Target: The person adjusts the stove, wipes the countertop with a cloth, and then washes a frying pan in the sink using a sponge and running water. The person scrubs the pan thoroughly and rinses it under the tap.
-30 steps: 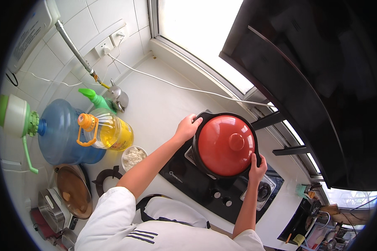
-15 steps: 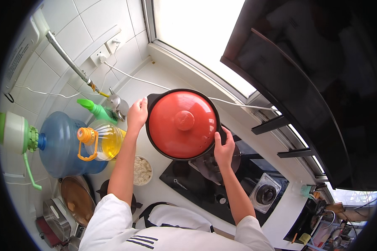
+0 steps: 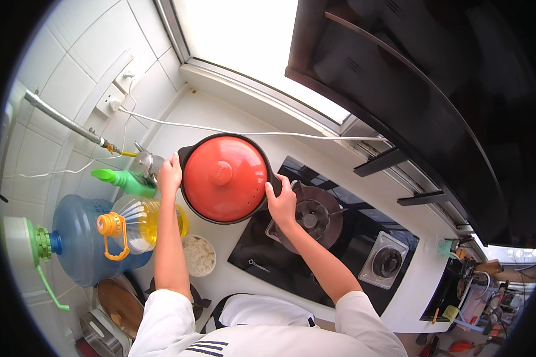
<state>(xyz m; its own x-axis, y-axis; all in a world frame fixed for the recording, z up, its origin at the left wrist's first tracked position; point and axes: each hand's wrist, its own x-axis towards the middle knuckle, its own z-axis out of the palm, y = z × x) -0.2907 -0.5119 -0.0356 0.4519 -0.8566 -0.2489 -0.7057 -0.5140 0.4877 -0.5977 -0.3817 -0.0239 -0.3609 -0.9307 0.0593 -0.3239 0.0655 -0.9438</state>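
Observation:
A casserole pot (image 3: pixel 208 205) with a domed red lid and dark rim is held level above the white counter, at the left edge of the black gas stove (image 3: pixel 253 244). My left hand (image 3: pixel 170 172) is closed on its left side handle. On the opposite handle my right hand (image 3: pixel 281 199) grips with the thumb on top. The lid sits on the pot and hides what is inside. Just right of my right hand, a burner (image 3: pixel 311 219) with its dark round surround lies exposed. A bowl of white, rice-like food (image 3: pixel 198 256) stands beside my left forearm.
Left of my arm are an oil bottle (image 3: pixel 140 223) with an orange handle, a green bottle (image 3: pixel 125 180), a metal pot (image 3: pixel 145 163) and a big blue water jug (image 3: pixel 80 238). A white cord (image 3: pixel 220 130) runs behind the casserole. The dark range hood (image 3: pixel 423 113) overhangs at right.
The casserole has moved left with both my hands on it, away from the burner, which now shows more fully. The view has also shifted.

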